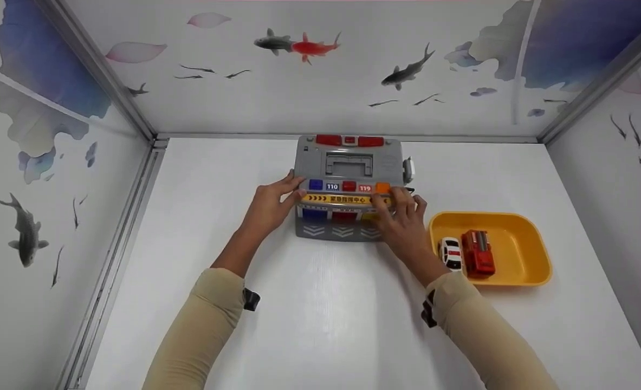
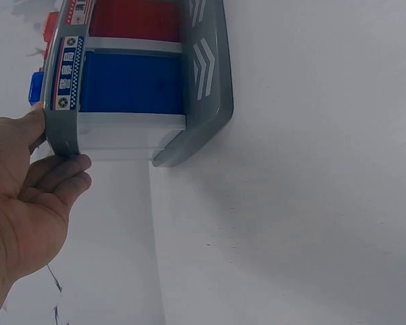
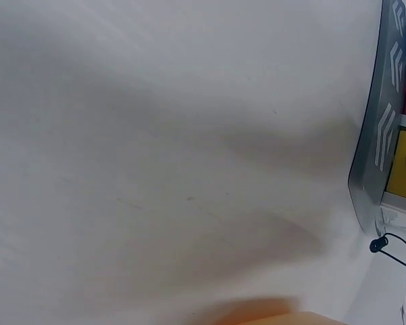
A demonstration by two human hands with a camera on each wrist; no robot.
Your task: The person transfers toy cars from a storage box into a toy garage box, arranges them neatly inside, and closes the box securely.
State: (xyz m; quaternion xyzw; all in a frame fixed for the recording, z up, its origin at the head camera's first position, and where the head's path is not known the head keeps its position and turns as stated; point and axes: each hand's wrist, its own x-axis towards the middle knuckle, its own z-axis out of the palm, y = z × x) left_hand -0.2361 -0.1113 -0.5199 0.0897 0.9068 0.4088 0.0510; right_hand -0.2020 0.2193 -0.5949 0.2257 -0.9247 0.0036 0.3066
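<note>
A grey toy garage point(image 1: 347, 162) with blue, red and yellow doors stands upright near the back wall. Blue, red and orange buttons line its top front edge. My left hand point(image 1: 267, 206) holds the upper left corner, with the thumb and bent fingers on either side of the edge in the left wrist view. At the upper right corner, the bent fingers of my right hand point(image 1: 405, 225) hold the edge beside the orange button point(image 1: 382, 188). A fingertip shows before the yellow door point(image 3: 400, 166) in the right wrist view; most of that hand is out of frame there.
A yellow tray point(image 1: 520, 252) sits on the white table to the right. Inside it are a white toy car point(image 1: 451, 253) and a red toy fire truck point(image 1: 478, 253). A small handset on a cord point(image 3: 379, 244) hangs at the garage's right side. White panels enclose the table.
</note>
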